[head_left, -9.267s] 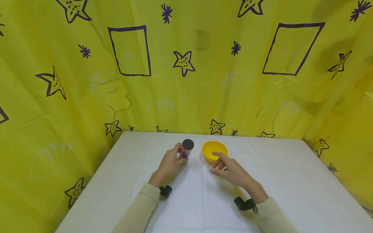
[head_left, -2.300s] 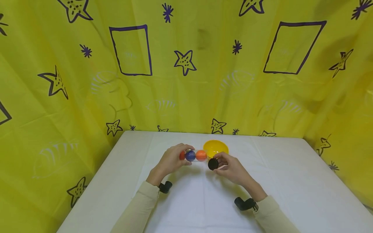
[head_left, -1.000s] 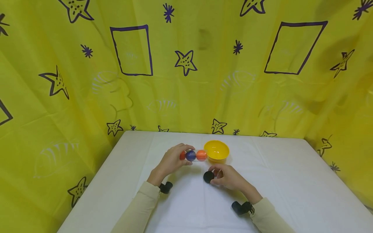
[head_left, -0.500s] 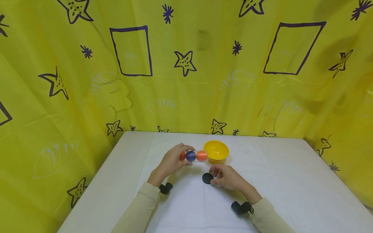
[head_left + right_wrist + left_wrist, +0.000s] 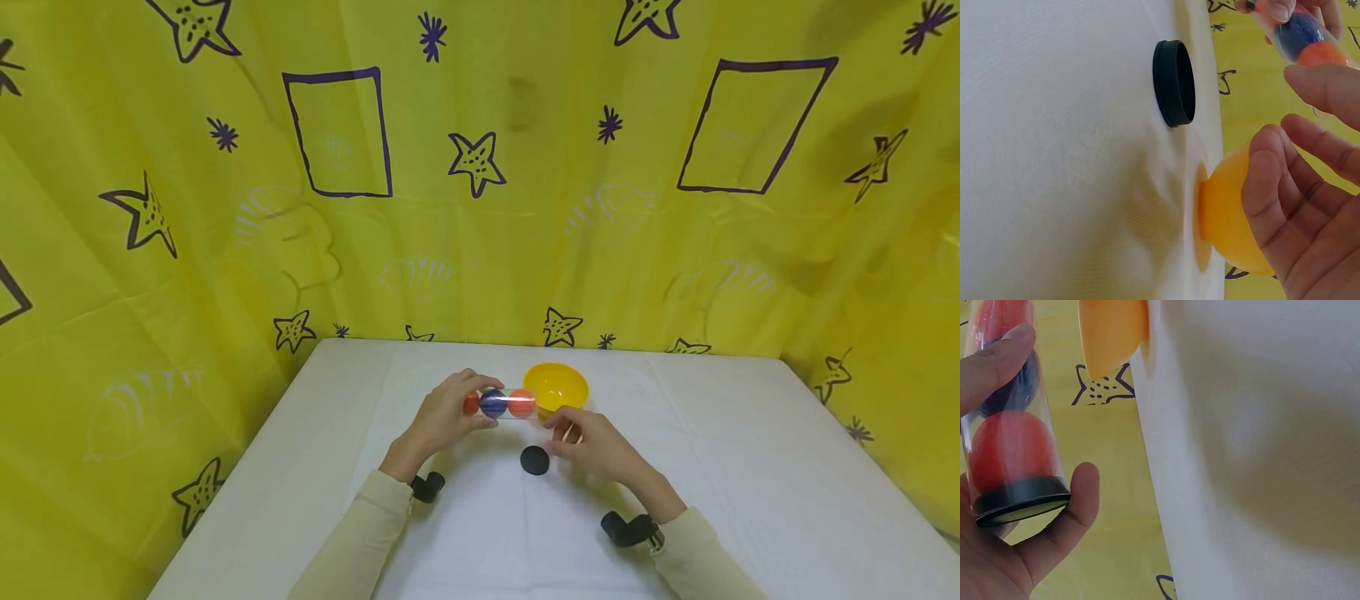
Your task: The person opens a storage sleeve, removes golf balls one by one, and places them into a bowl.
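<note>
My left hand [image 5: 441,414] grips a clear tube [image 5: 1052,440] lying level above the table, its uncapped end to the right. Inside sit a red ball [image 5: 471,403], a blue ball [image 5: 493,404] and an orange ball [image 5: 522,404] in a row. A black base cap [image 5: 1022,497] closes the end in the palm. By the uncapped end hovers my right hand [image 5: 597,443], fingers loosely bent and holding nothing. Below it, the round black lid [image 5: 1175,83] rests on the table with its hollow side facing up.
A yellow bowl [image 5: 557,385] stands just behind the right fingertips and the tube's end, with nothing seen inside. White cloth covers the table [image 5: 750,467]. A yellow patterned curtain [image 5: 510,250] hangs around the back and sides.
The lid came off the tube, was carried down to the table and let go. My right hand has since risen back toward the tube's uncapped end. The tube was upright earlier.
</note>
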{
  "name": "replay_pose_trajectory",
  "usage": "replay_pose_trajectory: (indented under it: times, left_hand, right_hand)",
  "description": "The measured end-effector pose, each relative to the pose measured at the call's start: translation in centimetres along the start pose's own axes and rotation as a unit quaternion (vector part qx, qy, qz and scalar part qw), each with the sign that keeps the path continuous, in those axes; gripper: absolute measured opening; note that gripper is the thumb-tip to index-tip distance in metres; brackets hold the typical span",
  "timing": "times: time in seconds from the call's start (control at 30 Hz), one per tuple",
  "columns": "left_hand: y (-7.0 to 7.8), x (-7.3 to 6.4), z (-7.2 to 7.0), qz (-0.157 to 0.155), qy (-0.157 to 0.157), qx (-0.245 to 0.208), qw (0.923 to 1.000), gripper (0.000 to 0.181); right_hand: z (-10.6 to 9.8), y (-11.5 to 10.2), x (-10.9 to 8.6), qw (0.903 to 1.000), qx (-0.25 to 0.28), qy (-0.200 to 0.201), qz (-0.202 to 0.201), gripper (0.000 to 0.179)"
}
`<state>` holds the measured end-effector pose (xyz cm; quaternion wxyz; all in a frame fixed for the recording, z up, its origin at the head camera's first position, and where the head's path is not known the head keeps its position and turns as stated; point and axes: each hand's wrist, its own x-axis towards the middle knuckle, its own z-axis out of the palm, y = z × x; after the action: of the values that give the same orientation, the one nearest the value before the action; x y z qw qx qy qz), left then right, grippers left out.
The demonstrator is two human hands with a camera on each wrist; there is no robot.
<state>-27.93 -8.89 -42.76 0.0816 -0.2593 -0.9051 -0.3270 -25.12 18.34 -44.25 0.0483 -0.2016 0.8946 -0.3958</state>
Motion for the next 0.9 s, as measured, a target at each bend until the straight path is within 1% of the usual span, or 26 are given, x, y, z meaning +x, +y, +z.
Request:
replay_pose_trajectory:
  times: [0.13,0.27,0.6,0.77,0.9]
  left_hand:
    - [0.07,-0.01,0.08,0.0,0.001,0.001,1.0,0.05]
    - [0.15,-0.02,0.1,0.008,0.005,0.004,0.9999,0.05]
    - [0.21,0.01,0.17,0.027,0.008,-0.008,0.9996,0.048]
    - [0.41,0.05,0.23,0.037,0.008,-0.007,0.9993,0.047]
    - [0.66,-0.01,0.17,0.037,0.008,0.002,0.9993,0.046]
  right_hand:
    - [-0.27,0.06,0.1,0.9996,0.008,0.028,0.0,0.029]
    - [-0.39,0.03,0.19,0.9986,0.03,0.043,0.003,0.031]
    - [-0.2,0.07,0.22,0.996,0.074,0.049,0.005,0.039]
    - [-0.05,0.26,0.25,0.9954,0.082,0.049,-0.006,0.041]
    - [0.02,0.32,0.24,0.9951,0.085,0.048,-0.018,0.044]
